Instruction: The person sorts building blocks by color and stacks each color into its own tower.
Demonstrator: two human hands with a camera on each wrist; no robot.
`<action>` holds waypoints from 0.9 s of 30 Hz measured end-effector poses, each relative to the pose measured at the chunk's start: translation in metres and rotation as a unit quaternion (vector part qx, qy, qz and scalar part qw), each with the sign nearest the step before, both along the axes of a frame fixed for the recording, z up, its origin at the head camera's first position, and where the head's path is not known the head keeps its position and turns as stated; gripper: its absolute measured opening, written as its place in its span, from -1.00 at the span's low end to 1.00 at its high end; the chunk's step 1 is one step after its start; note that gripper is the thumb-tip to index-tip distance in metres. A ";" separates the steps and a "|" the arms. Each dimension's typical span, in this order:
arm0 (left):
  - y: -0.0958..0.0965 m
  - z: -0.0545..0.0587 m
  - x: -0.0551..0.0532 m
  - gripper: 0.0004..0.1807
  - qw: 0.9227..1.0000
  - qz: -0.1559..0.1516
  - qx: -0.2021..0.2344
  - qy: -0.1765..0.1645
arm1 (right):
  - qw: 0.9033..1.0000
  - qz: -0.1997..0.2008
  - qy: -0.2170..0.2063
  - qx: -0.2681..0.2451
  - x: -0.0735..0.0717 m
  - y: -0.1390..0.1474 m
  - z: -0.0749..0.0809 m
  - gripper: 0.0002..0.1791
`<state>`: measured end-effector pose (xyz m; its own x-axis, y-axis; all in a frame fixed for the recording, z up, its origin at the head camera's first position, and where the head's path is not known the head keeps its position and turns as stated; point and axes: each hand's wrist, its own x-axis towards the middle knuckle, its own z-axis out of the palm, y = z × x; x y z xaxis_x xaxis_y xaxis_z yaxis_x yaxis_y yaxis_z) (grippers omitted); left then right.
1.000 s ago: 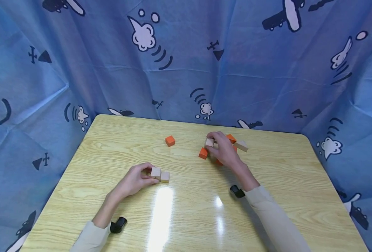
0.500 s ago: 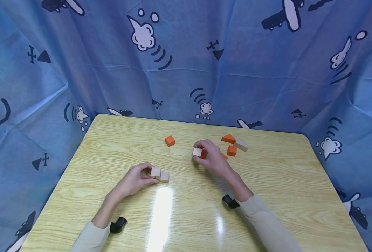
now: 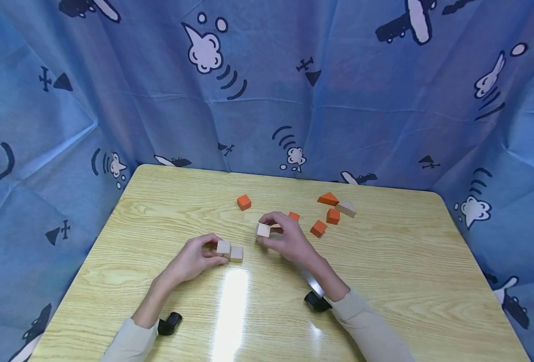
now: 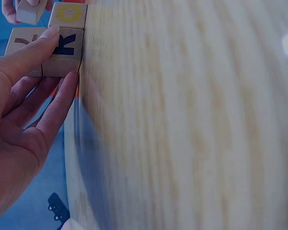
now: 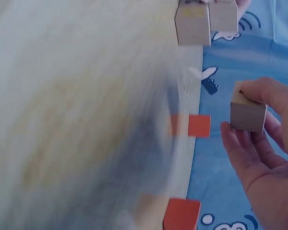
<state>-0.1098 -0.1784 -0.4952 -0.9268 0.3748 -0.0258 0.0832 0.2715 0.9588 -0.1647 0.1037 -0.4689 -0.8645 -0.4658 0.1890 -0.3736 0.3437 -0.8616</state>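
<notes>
At the left-centre of the table, my left hand pinches a stack of two wooden letter cubes between thumb and fingers. Its lower cube bears a dark R in the left wrist view. Against this stack, on the table, stands another wooden cube with a yellow O-like mark. To the right, my right hand holds a wooden cube by thumb and fingertips. The right wrist view shows that cube raised off the table; most of its printed mark is under the thumb.
An orange cube stands alone near the back. Behind and right of my right hand lie more orange cubes, one partly hidden, an orange triangular block and a wooden triangular block. A blue patterned curtain hangs behind the table.
My right hand has carried the wooden cube out of the block group, leftward and nearer, toward the stack. My left hand and its cubes have stayed put.
</notes>
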 end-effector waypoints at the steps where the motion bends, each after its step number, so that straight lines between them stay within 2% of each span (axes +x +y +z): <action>1: 0.000 0.000 0.000 -0.67 1.000 0.000 0.000 0.000 | 1.000 0.001 -0.002 -0.004 0.002 -0.002 -0.001 -0.59; 8: 0.000 0.000 0.000 -0.66 1.000 -0.001 0.001 0.003 | 1.000 0.016 -0.019 -0.012 0.013 -0.020 -0.007 -0.61; 13: 0.000 0.000 0.001 -0.66 1.000 -0.004 0.005 0.002 | 0.999 0.043 -0.017 -0.019 0.019 -0.032 -0.011 -0.61; 21: -0.001 0.000 0.001 -0.68 1.000 -0.008 0.007 -0.002 | 0.997 0.070 0.038 0.005 0.022 -0.043 -0.017 -0.62; 27: -0.001 0.001 0.000 -0.68 1.000 -0.010 0.005 -0.002 | 0.996 0.084 0.035 0.013 0.024 -0.046 -0.017 -0.63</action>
<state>-0.1094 -0.1791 -0.4945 -0.9189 0.3937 -0.0262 0.0844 0.2608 0.9617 -0.1406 0.0574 -0.4861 -0.7596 -0.6076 0.2321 -0.4864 0.2939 -0.8228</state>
